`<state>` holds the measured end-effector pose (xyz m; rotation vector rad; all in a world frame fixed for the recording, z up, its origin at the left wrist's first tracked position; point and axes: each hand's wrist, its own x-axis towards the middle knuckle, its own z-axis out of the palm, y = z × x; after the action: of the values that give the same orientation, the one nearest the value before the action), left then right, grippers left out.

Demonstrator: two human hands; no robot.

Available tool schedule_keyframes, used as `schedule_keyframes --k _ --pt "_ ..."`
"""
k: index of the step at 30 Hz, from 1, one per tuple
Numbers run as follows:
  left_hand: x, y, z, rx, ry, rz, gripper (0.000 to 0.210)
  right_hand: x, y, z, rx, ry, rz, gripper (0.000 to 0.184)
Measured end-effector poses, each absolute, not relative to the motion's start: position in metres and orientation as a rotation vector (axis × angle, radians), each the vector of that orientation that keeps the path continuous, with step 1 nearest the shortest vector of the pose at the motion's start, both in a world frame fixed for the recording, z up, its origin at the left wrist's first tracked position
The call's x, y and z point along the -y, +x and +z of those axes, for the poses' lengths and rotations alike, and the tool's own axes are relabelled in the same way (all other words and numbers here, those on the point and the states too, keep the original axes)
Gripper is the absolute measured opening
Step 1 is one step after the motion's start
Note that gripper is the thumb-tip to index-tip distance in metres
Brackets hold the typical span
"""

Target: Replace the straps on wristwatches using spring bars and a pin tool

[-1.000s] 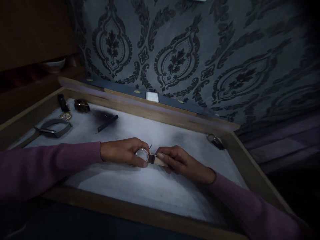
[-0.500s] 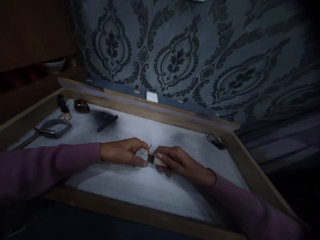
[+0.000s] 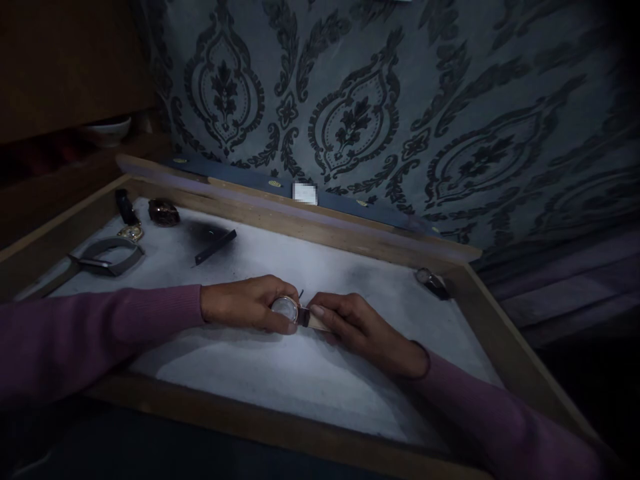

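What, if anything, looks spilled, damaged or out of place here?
A dark blurry patch marks the white tray floor around the slim black strip; it breaks the pale surface, though whether stain or shadow is unclear.

Around the middle of the shallow wooden tray (image 3: 493, 320), a round silvery-rimmed watch (image 3: 285, 309) is between the left hand (image 3: 247, 305) and right hand (image 3: 357, 327). Far left, behind a looped grey band (image 3: 123, 267), lies a gold-cased black-strapped watch (image 3: 130, 232); rightward, a shiny brown object (image 3: 163, 213), then a thin black bar (image 3: 216, 248). A dark-strapped watch (image 3: 434, 285) lies far right.
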<state>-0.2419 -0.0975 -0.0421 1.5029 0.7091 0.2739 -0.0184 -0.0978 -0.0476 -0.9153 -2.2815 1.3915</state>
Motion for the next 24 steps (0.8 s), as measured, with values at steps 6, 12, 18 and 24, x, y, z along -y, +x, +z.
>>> schedule_keyframes --k 6,12,18,24 --pt "0.0975 -0.2422 -0.0444 -0.694 1.447 0.294 0.021 0.0977 -0.0179 -0.0480 2.246 -0.912 1.433 0.042" --pt "0.0974 -0.2422 -0.0449 -0.692 1.419 0.303 0.023 0.0977 -0.0174 -0.0476 2.244 -0.936 1.435 0.044" --pt "0.0972 -0.2427 -0.0448 -0.697 1.422 0.302 0.024 0.0970 -0.0167 -0.0491 2.246 -0.945 1.439 0.044" --pt "0.0975 -0.2423 -0.0431 -0.710 1.456 0.282 0.022 0.0959 -0.0162 -0.0494 2.267 -0.922 1.427 0.044"
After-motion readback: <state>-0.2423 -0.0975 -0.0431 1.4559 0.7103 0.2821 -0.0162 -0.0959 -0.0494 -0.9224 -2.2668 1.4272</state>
